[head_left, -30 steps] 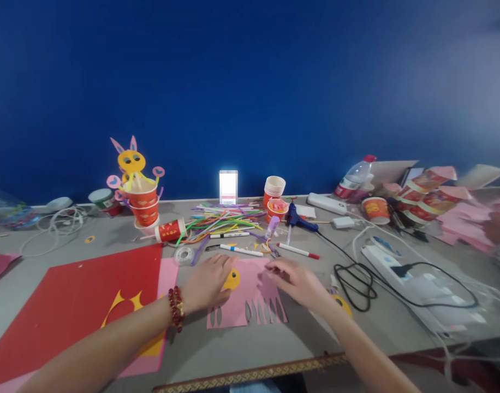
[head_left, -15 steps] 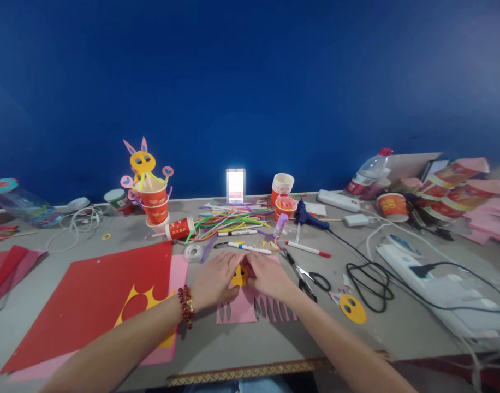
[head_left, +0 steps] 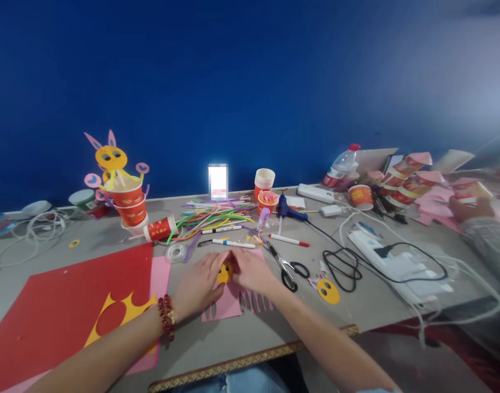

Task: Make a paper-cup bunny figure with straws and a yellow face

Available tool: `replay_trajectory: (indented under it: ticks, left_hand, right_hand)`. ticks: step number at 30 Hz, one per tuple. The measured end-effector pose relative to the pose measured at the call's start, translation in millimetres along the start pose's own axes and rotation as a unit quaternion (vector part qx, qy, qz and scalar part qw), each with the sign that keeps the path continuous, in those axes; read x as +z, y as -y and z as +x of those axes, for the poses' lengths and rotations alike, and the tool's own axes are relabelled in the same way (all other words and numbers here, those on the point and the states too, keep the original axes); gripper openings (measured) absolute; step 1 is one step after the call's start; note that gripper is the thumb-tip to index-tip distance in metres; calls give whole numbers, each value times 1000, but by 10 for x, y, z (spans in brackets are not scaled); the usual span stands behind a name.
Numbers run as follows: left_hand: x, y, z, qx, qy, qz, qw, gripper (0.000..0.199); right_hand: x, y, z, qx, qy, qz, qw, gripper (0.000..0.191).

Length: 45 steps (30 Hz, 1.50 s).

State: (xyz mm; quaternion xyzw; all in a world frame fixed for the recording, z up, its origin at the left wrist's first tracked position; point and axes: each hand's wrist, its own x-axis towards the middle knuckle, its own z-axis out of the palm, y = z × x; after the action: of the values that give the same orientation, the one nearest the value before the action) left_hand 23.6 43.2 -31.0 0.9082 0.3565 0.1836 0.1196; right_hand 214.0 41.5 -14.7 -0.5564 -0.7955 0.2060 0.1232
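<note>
A small yellow face cutout with dark eyes lies between my two hands, over a pink sheet with slits and leaf-shaped holes. My left hand, below a red bead bracelet, curls around the cutout's left side. From the right, my right hand presses its bent fingers at the cutout's upper edge, with the fingertips of both hands meeting there. A bit of pink shows under those fingertips. Scissors lie open to the right, near another yellow face with ears.
Red sheet with yellow scrap at left; rabbit figure on stacked cups behind. Coloured sticks, markers and a blue glue gun lie ahead. A power strip and cables are at right, beyond them another person's hand.
The view has swung to the right, so the table's things appear further left. Another person's hand and sleeve have come into view at the right. My hands keep nearly the same pose around the yellow face.
</note>
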Motion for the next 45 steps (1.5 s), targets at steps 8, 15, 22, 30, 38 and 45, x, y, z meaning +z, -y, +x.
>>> replay_trajectory:
  ticks: [8, 15, 22, 30, 38, 45]
  left_hand:
    - [-34, 7, 10, -19, 1, -5, 1000, 83]
    - [-27, -12, 40, -30, 12, -9, 999, 84]
    - [45, 19, -12, -21, -26, -83, 996, 82]
    - [28, 82, -36, -99, -71, -279, 953, 56]
    - [-112, 325, -122, -138, -103, -216, 961, 60]
    - [-409, 516, -383, -191, -105, -86, 972, 49]
  right_hand:
    - [29, -33, 56, -6, 1, 17, 1000, 25]
    - [19, -42, 51, -5, -1, 37, 999, 23]
    - [13, -63, 34, 8, -2, 89, 996, 28]
    - [-27, -73, 11, 2, -2, 156, 988, 20]
    - [-5, -136, 14, -6, -4, 199, 980, 34]
    - [2, -182, 44, -8, -4, 219, 976, 36]
